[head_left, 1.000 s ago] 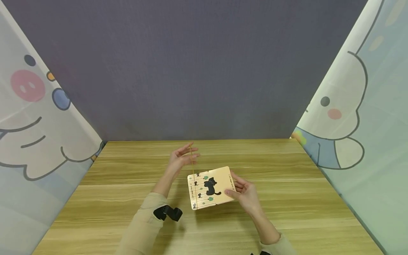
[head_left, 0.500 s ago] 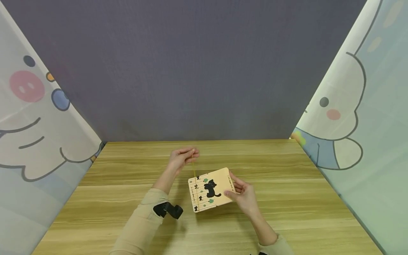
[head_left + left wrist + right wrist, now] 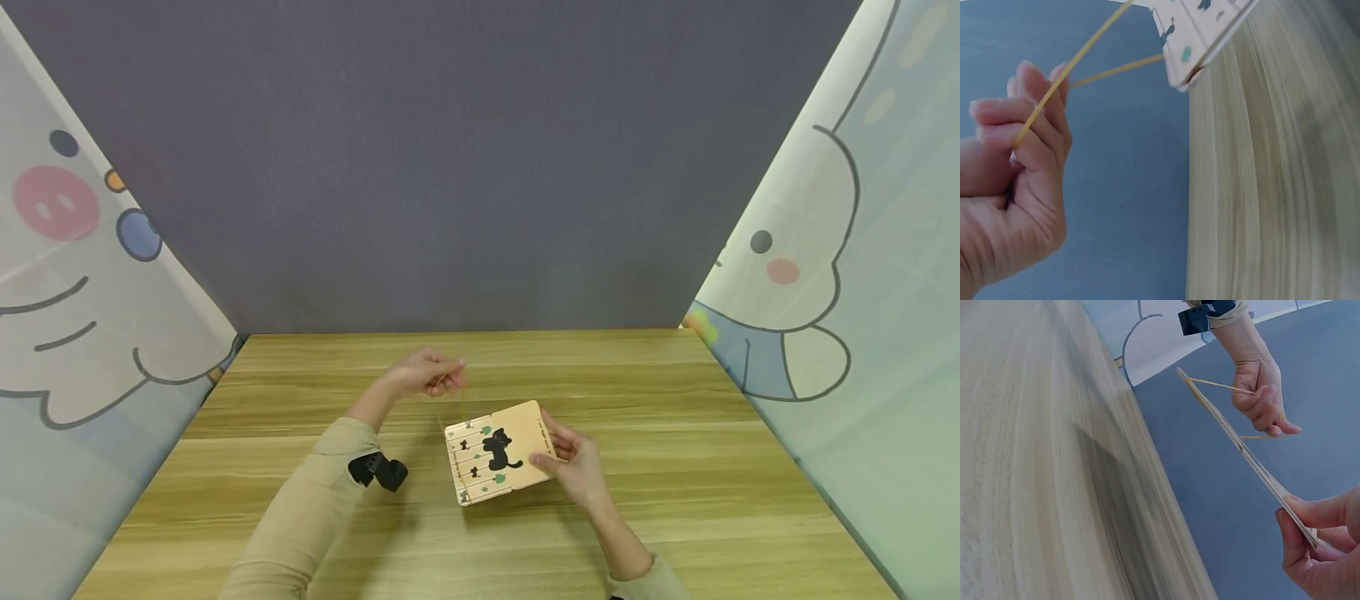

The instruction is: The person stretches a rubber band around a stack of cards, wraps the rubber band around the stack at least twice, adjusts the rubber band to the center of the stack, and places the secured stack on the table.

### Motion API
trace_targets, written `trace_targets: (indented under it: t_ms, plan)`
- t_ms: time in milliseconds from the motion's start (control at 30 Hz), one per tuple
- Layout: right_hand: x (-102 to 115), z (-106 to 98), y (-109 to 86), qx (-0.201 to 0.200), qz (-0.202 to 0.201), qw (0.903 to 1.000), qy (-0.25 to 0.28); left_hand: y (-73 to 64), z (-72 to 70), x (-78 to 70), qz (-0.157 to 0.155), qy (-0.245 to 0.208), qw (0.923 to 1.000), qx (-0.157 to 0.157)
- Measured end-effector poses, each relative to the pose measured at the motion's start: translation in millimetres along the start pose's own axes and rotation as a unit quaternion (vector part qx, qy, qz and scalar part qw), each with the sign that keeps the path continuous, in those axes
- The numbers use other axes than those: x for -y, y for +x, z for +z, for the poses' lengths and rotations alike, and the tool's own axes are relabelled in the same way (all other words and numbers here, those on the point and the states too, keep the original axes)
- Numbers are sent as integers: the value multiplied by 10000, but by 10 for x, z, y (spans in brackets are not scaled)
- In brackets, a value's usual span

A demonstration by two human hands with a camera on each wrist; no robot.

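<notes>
My right hand [image 3: 581, 471] pinches the right edge of a thin cream card [image 3: 523, 427] between thumb and fingers. A black cat, small bows and green leaves are printed on it. The card is tilted and held up over the table. Round its far-left end runs a yellow rubber band [image 3: 1116, 70]. My left hand [image 3: 431, 373] holds the band with curled fingers, drawing it away from the card in two strands. Edge-on in the right wrist view, the card [image 3: 1266, 477] appears as several thin layers, with the band meeting it near the upper end.
Beneath both hands lies a wood-grain table [image 3: 675, 500]. A dark grey panel [image 3: 465, 167] rises along its back edge. Cartoon-printed curtains [image 3: 795, 250] hang at both sides. A black wrist camera [image 3: 378, 471] sits on the left sleeve.
My left hand has curled its fingers, turned, and moved slightly down and left. The band has gone from one line across the card to two spread strands. The right hand has barely moved.
</notes>
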State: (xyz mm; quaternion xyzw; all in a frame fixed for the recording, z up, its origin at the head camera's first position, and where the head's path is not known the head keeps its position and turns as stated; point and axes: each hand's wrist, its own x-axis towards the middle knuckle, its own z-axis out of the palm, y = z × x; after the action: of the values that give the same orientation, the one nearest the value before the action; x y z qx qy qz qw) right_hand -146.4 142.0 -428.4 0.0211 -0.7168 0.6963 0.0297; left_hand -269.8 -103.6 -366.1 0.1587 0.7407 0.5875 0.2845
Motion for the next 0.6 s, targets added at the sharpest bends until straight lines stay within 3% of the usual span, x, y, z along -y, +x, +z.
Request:
trace_targets:
  t_ms: [133,300,433,500,600]
  plan:
    - [-15,5,6,39,-2,10000,-41,-30,-33,-42,-90,699,9949,720]
    - [-18,-6,5,20,-20,9999,-104,-46,-43,-85,65,1451,9789,1436]
    - [-25,-11,-1,20,35,9998,-189,-54,-11,-134,458,2144,9559,1954]
    - [-34,-12,-4,27,69,9997,-218,-68,24,-174,539,2625,9425,1995]
    - [-58,-12,-8,39,129,9997,-205,-111,97,-248,507,3568,9146,1835]
